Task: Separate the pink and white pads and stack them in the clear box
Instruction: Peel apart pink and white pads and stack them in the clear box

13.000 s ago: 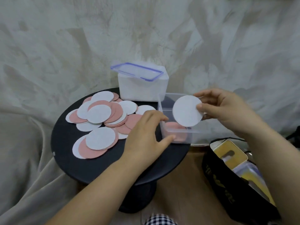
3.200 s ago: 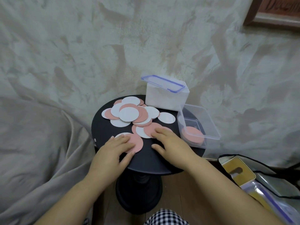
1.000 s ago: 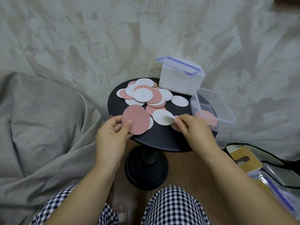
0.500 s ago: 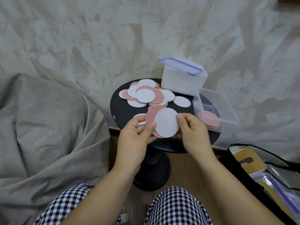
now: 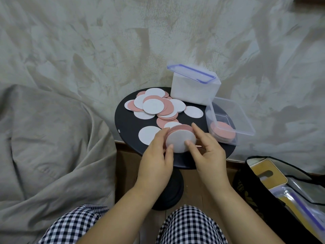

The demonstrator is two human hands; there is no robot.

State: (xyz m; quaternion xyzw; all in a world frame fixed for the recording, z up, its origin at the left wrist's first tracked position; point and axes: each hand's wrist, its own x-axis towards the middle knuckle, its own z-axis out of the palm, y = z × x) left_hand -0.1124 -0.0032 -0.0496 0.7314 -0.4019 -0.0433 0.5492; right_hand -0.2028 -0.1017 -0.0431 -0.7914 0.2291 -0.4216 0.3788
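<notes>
**White pad now on top of the pink one, both hands squaring the pair**

A second ago the pink pad was in the left hand [image 5: 155, 156] and the right hand [image 5: 207, 152] was lifting a white pad off the counter [image 5: 126, 120]. Half a second ago the two were brought together in front of the person. Now the white pad [image 5: 180, 141] lies over the pink pad [image 5: 181, 128], whose rim shows as a crescent behind it. The left thumb and fingers pinch the pair at its left edge; the right thumb presses on the white face while the right fingers curve round the far right edge. Both hands are thus closed on the same small bundle, held just above the near part of the counter.

This suggests the person is gathering or aligning pads rather than dropping one straight in; whether they will be peeled apart again cannot be told.

The clear box [image 5: 246, 127] stands at the counter's right edge, open, with a low stack of pink pads [image 5: 223, 133] in its near corner. A single white pad [image 5: 148, 136] lies just left of the hands, and a loose heap of mixed pads [image 5: 153, 106] remains farther back beside a lidded white box [image 5: 193, 90]. Most of the sorting looks still undone.
</notes>
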